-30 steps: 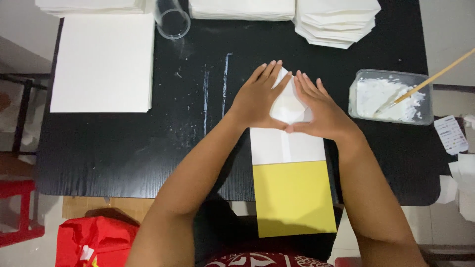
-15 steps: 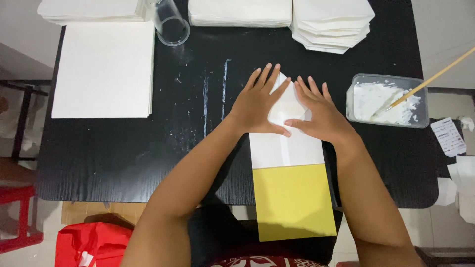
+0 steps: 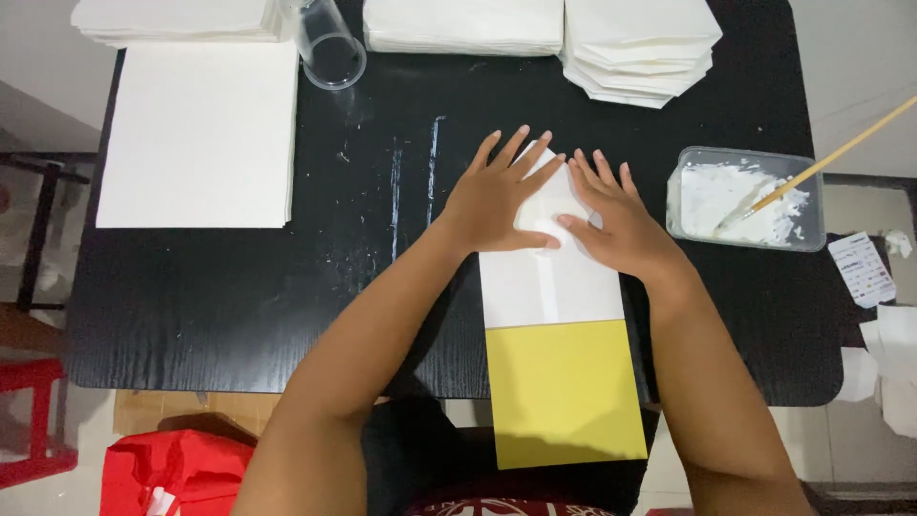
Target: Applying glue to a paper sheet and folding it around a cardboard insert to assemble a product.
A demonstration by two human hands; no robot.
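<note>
A folded white paper piece [image 3: 552, 285] lies on the black table [image 3: 287, 287], its far end folded to a point under my hands. Beneath it a yellow sheet [image 3: 564, 392] sticks out over the table's near edge. My left hand [image 3: 499, 196] lies flat on the left side of the folded tip, fingers spread. My right hand [image 3: 616, 222] presses flat on the right side, thumb reaching toward the middle. Both hands touch the paper and grip nothing.
A stack of white sheets [image 3: 199, 134] sits at the left. A clear plastic cup [image 3: 330, 48] lies at the back. Folded white paper piles [image 3: 640, 53] line the far edge. A clear tub of white paste [image 3: 743, 199] with a wooden stick [image 3: 831, 158] is at the right. A red bag [image 3: 172, 473] is on the floor.
Both hands have spread and flattened over the folded tip, with my right thumb sliding toward the centre. The paper stays in place.
</note>
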